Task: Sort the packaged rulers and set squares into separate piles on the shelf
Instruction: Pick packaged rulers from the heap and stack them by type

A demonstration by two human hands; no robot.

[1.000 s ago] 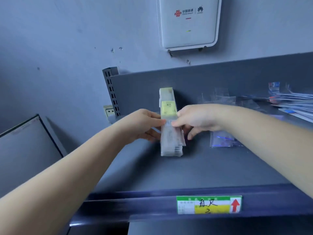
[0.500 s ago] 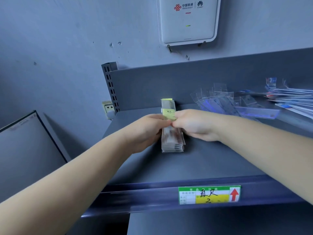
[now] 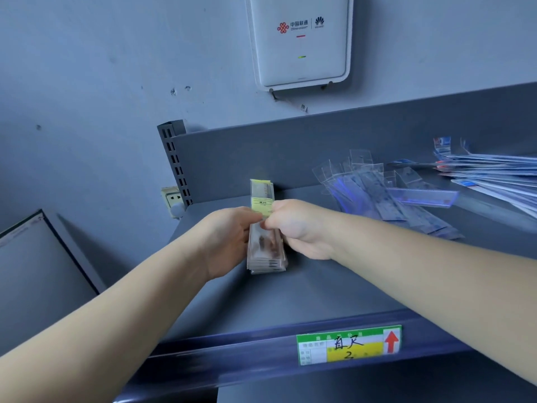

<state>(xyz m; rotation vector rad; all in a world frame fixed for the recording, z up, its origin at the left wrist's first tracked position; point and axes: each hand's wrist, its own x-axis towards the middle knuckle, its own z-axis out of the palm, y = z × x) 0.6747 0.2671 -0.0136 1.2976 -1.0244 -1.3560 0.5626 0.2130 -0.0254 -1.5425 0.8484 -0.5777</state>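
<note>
both hands point(image 3: 232, 237) point(image 3: 299, 228) grip the ruler stack point(image 3: 266, 257) on the shelf point(image 3: 334, 286).

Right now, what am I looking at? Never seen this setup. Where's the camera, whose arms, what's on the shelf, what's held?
There is no robot here. A person wears one wide-angle camera on the head, looking forward and down, so the two bare arms coming in from the bottom are their own.

The surface is a grey metal shelf against a wall. Both hands meet over a neat stack of packaged rulers lying on it. The left hand holds the stack from its side, fingers curled round it. The right hand pinches the top pack near its yellow label.

To the right lies a loose heap of clear and blue packs, and further right a flatter pile, partly cut off. A price tag sits on the shelf's front edge. A white box hangs on the wall above.
</note>
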